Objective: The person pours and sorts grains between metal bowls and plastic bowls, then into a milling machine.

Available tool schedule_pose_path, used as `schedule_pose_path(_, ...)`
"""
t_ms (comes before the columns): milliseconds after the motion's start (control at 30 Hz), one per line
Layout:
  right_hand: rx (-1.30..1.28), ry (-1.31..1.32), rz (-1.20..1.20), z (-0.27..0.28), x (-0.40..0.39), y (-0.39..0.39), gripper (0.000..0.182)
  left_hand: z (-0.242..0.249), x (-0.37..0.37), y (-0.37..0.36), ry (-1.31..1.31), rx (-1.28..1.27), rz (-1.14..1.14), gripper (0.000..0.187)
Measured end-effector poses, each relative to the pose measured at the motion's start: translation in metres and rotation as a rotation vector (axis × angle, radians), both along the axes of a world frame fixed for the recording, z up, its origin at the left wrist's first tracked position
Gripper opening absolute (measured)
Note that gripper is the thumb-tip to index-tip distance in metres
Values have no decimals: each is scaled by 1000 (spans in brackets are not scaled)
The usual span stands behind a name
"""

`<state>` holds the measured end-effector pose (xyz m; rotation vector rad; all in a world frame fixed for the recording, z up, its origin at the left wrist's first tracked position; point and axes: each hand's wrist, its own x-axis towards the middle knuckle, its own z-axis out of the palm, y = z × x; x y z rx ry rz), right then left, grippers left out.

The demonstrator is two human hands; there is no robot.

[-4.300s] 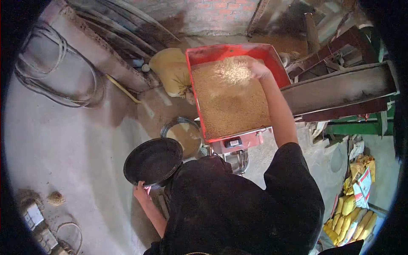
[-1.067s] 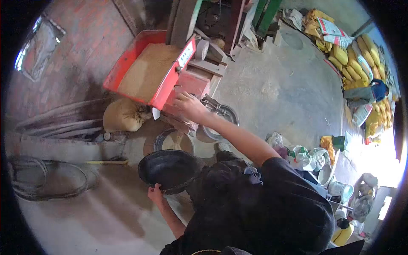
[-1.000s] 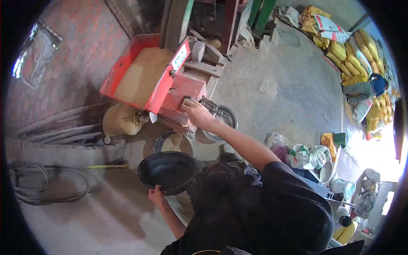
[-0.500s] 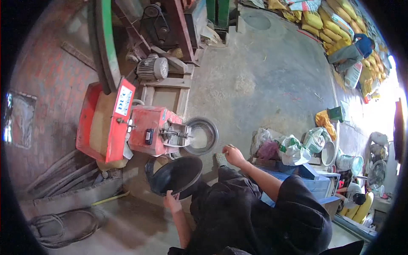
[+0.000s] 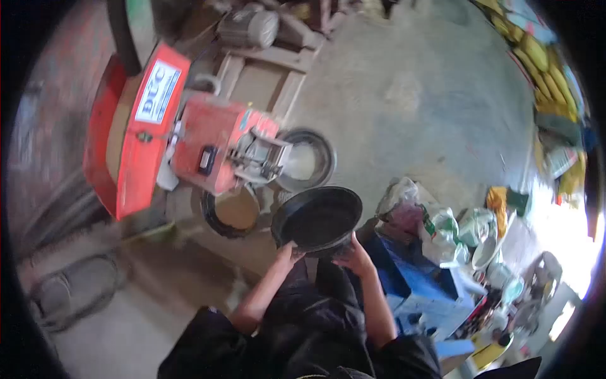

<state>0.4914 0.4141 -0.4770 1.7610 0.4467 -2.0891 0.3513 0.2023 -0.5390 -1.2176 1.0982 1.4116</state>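
A black basin (image 5: 319,221) is held in front of my body, tilted so its dark inside shows. My left hand (image 5: 289,254) grips its near left rim, and my right hand (image 5: 355,259) grips the near right side. Past the basin stands a red milling machine (image 5: 208,139) with a metal spout (image 5: 259,158). Under the spout sits a round metal bowl (image 5: 329,165) with white grain or powder (image 5: 303,163) in it. Nearer me, a dark bucket (image 5: 209,222) holds brown powder (image 5: 237,211). Fingers beneath the black basin are partly hidden.
A red hopper (image 5: 136,136) with a white label is at the left. An electric motor (image 5: 249,28) stands on a frame behind. Plastic bags (image 5: 442,234) and a blue box (image 5: 420,303) are to my right. Yellow sacks (image 5: 549,82) lie at the far right.
The black basin has moved right, away from above the brown-powder bucket, which now shows. My right hand has come onto the basin. The view has shifted closer to the machine.
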Motion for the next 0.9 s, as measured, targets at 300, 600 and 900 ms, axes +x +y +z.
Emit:
schedule_pose_path(300,67,93,-466,-116,-22,-61,68,-93,-27,-21,-23,-159,-434,20)
schedule_pose_path(600,441,-247,-302,-270,-83,-71,43,-241,-79,-13,125,-128,-553,32)
schedule_pose_path(900,747,-25,-231,-328,-154,-57,40,-354,-136,-30,151,-60,-520,34)
